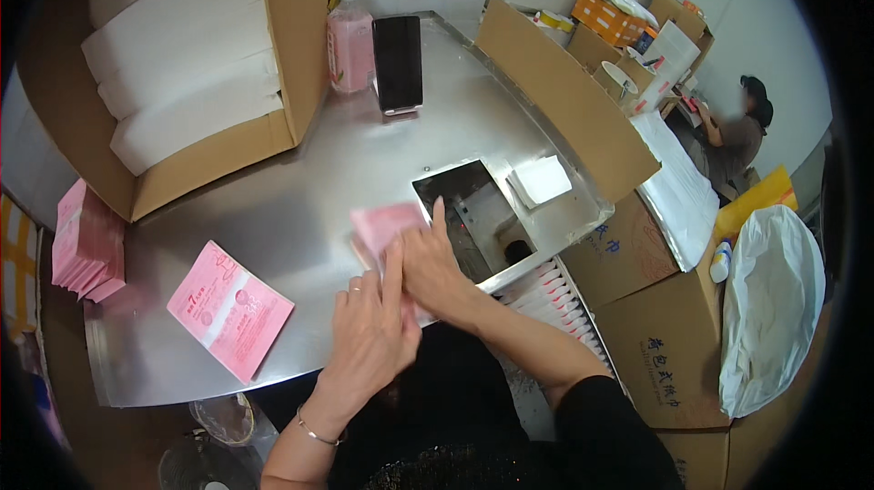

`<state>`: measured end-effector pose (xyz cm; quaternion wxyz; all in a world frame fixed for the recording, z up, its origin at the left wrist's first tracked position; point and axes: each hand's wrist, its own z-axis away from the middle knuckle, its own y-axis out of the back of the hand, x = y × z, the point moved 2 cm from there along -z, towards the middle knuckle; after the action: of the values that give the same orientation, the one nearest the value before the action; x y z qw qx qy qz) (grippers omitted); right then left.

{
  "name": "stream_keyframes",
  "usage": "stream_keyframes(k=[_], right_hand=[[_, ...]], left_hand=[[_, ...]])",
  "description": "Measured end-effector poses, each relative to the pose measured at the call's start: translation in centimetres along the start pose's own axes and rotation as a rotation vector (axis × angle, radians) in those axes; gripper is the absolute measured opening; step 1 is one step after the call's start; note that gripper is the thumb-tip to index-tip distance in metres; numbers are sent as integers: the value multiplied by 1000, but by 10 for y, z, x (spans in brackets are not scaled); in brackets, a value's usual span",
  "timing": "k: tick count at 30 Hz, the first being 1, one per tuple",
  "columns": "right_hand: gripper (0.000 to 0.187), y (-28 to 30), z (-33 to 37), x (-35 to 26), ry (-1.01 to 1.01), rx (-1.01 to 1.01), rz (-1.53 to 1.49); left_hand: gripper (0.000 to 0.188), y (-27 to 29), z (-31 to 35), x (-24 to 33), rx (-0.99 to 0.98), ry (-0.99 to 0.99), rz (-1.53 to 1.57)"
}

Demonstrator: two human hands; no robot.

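A pink packet (387, 222), slightly blurred, is at the near middle of the metal table, under and between my two hands. My right hand (428, 273) lies over the packet's right side, fingers bent onto it, with one finger pointing up beside it. Against it, my left hand (371, 333) overlaps from the lower left, its fingers closed around the packet's near end. The fingertips are partly hidden by the hands. To the left lies a stack of flat pink printed packets (223, 308) with a pale band across it.
A square opening (482, 217) cuts the metal table (273, 208); white folded tissues (540, 182) sit beside it. An open carton (273, 126) of white tissues, pink packets (86, 244), a phone (398, 66) and a bottle (350, 44) stand around. Another person (736, 139) sits far right.
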<state>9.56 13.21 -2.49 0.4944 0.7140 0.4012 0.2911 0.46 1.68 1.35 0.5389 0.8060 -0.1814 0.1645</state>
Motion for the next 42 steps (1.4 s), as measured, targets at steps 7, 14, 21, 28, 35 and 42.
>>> stream_keyframes(k=[7,14,21,28,35,42], right_hand=[[21,-25,17,104,-570,-105,-199],[21,43,47,111,-469,307,261],[21,17,76,175,-576,314,314],[10,27,78,179,-519,405,153],[42,45,64,114,-290,550,-45],[27,17,46,-22,171,138,-155]], left_hand=[[53,23,39,-20,-41,-72,-15],[34,76,82,-74,445,277,-205],[22,83,92,-103,60,402,-280],[22,57,41,-38,110,13,-2],[33,-11,12,-13,-51,-242,181],[84,1,13,-25,-39,90,-107]])
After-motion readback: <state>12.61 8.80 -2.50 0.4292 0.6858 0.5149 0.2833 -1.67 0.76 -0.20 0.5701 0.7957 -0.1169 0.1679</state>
